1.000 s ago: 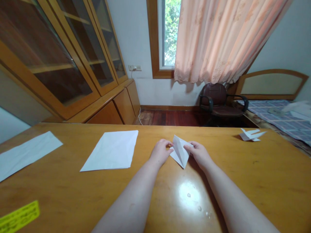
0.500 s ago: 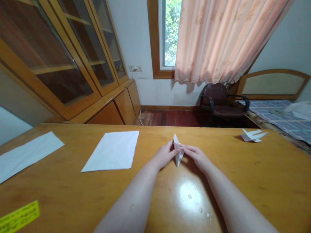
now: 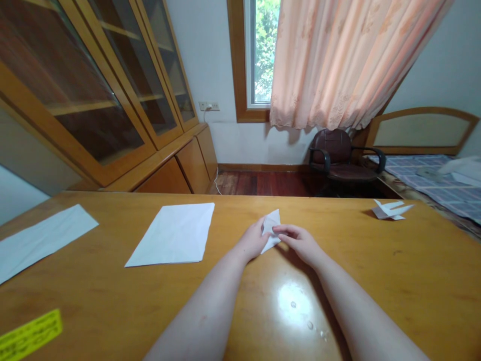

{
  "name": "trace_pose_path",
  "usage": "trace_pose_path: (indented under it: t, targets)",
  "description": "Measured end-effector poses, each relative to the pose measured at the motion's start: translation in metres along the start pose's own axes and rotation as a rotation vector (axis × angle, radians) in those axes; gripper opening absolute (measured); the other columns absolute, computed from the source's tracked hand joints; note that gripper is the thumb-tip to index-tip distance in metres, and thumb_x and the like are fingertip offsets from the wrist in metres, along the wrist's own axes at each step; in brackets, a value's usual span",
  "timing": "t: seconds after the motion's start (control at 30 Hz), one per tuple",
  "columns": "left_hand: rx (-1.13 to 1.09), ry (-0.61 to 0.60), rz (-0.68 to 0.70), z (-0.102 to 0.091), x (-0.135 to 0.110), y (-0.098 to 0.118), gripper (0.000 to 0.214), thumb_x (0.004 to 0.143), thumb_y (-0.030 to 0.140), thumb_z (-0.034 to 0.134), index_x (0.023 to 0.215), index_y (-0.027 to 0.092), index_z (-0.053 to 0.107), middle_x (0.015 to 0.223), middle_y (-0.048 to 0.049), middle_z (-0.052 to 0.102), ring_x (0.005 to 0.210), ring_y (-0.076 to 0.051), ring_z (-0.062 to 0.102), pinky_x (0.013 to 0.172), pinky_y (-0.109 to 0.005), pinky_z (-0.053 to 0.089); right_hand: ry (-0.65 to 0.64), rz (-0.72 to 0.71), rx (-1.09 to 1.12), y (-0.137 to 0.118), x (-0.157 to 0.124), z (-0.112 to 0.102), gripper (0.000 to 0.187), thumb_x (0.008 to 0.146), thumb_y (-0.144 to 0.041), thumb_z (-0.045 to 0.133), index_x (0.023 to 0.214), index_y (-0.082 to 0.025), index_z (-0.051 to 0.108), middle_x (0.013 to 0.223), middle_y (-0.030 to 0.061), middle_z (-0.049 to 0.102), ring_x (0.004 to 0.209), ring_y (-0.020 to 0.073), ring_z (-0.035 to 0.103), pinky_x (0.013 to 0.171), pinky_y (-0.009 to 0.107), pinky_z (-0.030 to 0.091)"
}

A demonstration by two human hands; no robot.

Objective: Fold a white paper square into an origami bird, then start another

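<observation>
Both my hands meet at the middle of a wooden table (image 3: 376,281) around a small folded white paper piece (image 3: 271,223). My left hand (image 3: 252,240) grips its left side with thumb and fingers closed on it. My right hand (image 3: 298,243) pinches its right edge, fingers curled over the paper. The piece is folded nearly flat and leans to the left, its tip pointing away from me. Most of its lower part is hidden between my fingers.
A flat white sheet (image 3: 173,233) lies left of my hands, and another sheet (image 3: 41,240) at the table's left edge. A finished folded paper shape (image 3: 391,209) sits at the far right. A yellow label (image 3: 30,335) is at the near left. Beyond the table stand a chair (image 3: 340,158) and cabinets.
The paper piece was spread open between my hands, then folded shut upright, and now lies tilted left. My hands have drawn together over it.
</observation>
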State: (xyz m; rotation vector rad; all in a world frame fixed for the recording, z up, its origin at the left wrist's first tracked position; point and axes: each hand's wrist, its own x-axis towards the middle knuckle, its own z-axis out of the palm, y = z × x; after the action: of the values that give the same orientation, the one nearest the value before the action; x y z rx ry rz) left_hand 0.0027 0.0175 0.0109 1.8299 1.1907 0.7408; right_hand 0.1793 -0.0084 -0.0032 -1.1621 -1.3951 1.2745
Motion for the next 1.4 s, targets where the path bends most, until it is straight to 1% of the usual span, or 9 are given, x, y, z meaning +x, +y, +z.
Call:
trace_pose_path:
  t: [0.1, 0.2, 0.33, 0.47, 0.6, 0.9, 1.13, 1.3, 1.4]
  targets:
    - [0.025, 0.018, 0.003, 0.000, 0.000, 0.000, 0.046, 0.077, 0.015, 0.053, 0.123, 0.019, 0.051, 0.121, -0.0067, 0.060, 0.110, -0.022, 0.055, 0.098, -0.037, 0.041, 0.037, -0.008, 0.011, 0.003, 0.002, -0.001, 0.029, 0.069, -0.035, 0.068, 0.092, -0.018, 0.068, 0.102, 0.0105, 0.068, 0.093, 0.0223, 0.063, 0.089, 0.039, 0.046]
    - [0.004, 0.042, 0.028, 0.000, 0.000, 0.001, 0.046, 0.078, 0.014, 0.051, 0.124, 0.020, 0.050, 0.122, -0.0067, 0.060, 0.111, -0.022, 0.054, 0.099, -0.037, 0.040, 0.151, 0.004, -0.042, 0.007, 0.007, -0.005, 0.028, 0.067, -0.028, 0.067, 0.093, -0.017, 0.065, 0.096, 0.0097, 0.068, 0.088, 0.0211, 0.063, 0.087, 0.040, 0.047]
    - [-0.115, 0.056, 0.051, 0.000, 0.001, 0.002, 0.044, 0.079, 0.012, 0.049, 0.123, 0.018, 0.051, 0.123, -0.0075, 0.059, 0.111, -0.021, 0.054, 0.099, -0.037, 0.040, 0.314, -0.016, -0.081, 0.013, 0.012, -0.009, 0.040, 0.067, -0.022, 0.064, 0.106, -0.017, 0.058, 0.099, 0.0091, 0.065, 0.087, 0.0189, 0.062, 0.088, 0.039, 0.048]
    - [-0.289, 0.062, 0.024, 0.001, 0.001, 0.000, 0.044, 0.078, 0.014, 0.053, 0.122, 0.017, 0.051, 0.120, -0.0081, 0.061, 0.108, -0.022, 0.056, 0.096, -0.038, 0.043, 0.156, -0.049, -0.039, 0.005, 0.009, -0.006, 0.054, 0.067, -0.019, 0.064, 0.120, -0.020, 0.052, 0.117, 0.0111, 0.061, 0.097, 0.0206, 0.062, 0.086, 0.038, 0.049]
    - [-0.396, 0.048, 0.022, 0.001, 0.001, 0.000, 0.045, 0.076, 0.016, 0.057, 0.120, 0.014, 0.053, 0.119, -0.0097, 0.061, 0.107, -0.022, 0.057, 0.096, -0.038, 0.044, 0.019, -0.022, -0.108, -0.005, 0.003, -0.004, 0.033, 0.070, -0.028, 0.067, 0.100, -0.017, 0.064, 0.102, 0.0092, 0.069, 0.092, 0.0228, 0.064, 0.088, 0.039, 0.047]
    - [-0.410, 0.017, -0.033, 0.001, 0.001, 0.002, 0.028, 0.079, 0.025, 0.057, 0.104, 0.012, 0.064, 0.107, -0.0079, 0.068, 0.096, -0.022, 0.062, 0.089, -0.038, 0.048, 0.116, 0.009, -0.196, -0.003, 0.004, -0.009, 0.035, 0.075, -0.046, 0.059, 0.089, -0.015, 0.067, 0.085, 0.0071, 0.071, 0.079, 0.0219, 0.062, 0.072, 0.033, 0.047]
    - [-0.196, 0.020, 0.031, 0.000, 0.001, 0.002, 0.030, 0.078, 0.025, 0.059, 0.105, 0.015, 0.064, 0.106, -0.0071, 0.068, 0.097, -0.024, 0.061, 0.087, -0.037, 0.048, 0.266, 0.036, -0.254, -0.003, 0.005, -0.011, 0.031, 0.072, -0.043, 0.061, 0.085, -0.016, 0.064, 0.080, 0.0064, 0.069, 0.072, 0.0211, 0.061, 0.064, 0.030, 0.046]
    - [-0.012, 0.108, 0.067, -0.001, 0.000, 0.001, 0.075, 0.069, 0.017, 0.066, 0.137, 0.026, 0.036, 0.129, -0.0063, 0.054, 0.113, -0.023, 0.053, 0.099, -0.037, 0.040, 0.283, 0.050, -0.406, -0.003, 0.005, -0.012, 0.028, 0.074, -0.036, 0.057, 0.094, -0.017, 0.064, 0.087, 0.0065, 0.070, 0.078, 0.0216, 0.063, 0.068, 0.031, 0.046]
    - [0.076, 0.114, 0.076, -0.002, 0.000, -0.003, 0.079, 0.071, 0.018, 0.063, 0.141, 0.026, 0.028, 0.129, -0.0067, 0.053, 0.115, -0.023, 0.051, 0.101, -0.038, 0.038, 0.273, 0.051, -0.638, -0.002, 0.005, -0.016, 0.026, 0.076, -0.035, 0.055, 0.093, -0.018, 0.066, 0.082, 0.0061, 0.069, 0.075, 0.0212, 0.061, 0.066, 0.031, 0.043]
